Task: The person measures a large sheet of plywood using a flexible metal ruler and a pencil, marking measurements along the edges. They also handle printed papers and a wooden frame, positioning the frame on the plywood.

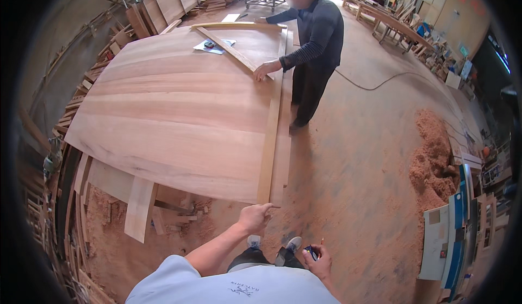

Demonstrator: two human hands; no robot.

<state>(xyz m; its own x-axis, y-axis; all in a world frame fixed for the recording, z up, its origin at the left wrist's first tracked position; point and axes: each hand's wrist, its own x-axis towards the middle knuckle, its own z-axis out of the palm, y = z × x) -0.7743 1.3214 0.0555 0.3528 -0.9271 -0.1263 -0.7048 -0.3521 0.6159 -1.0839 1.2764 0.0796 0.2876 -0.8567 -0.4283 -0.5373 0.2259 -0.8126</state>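
Observation:
My left hand (254, 218) is closed at the near end of a long wooden straightedge (270, 141), which runs along the right side of a large wooden panel (174, 103). Held low beside my right leg, my right hand (322, 261) is closed around a small dark blue and black tool, seemingly a tape measure (311, 253). A thin orange-tipped stick, perhaps a pencil (322, 241), pokes up from the same hand. Across the panel, a co-worker's hand (265, 69) rests on a diagonal brace (225, 48) joined to the straightedge and a far crosspiece (239, 26).
The co-worker (318, 38) stands at the panel's far right. A dark object lies on a pale sheet (215, 46) on the panel. A board (140, 209) sticks out at near left above offcuts. Sawdust is heaped (433, 163) at right; a cable (375, 86) crosses the floor.

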